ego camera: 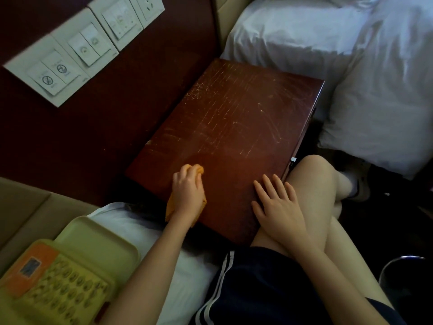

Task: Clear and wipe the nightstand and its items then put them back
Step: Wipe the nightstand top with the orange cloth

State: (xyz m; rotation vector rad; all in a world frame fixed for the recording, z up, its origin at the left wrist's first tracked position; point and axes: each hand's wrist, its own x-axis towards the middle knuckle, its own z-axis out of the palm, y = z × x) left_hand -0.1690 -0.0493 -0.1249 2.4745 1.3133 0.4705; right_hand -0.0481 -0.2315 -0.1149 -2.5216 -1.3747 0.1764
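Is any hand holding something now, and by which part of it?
The left hand grips the cloth by its bunched middle, on the nightstand; both ends stick out. The right hand lies flat and holds nothing.

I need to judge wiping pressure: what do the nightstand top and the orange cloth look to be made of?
The nightstand top looks like dark reddish wood or veneer under a glossy lacquer, going by its sheen and the fine pale scratches. The cloth looks like soft orange fabric, possibly microfibre; it bunches under the left hand.
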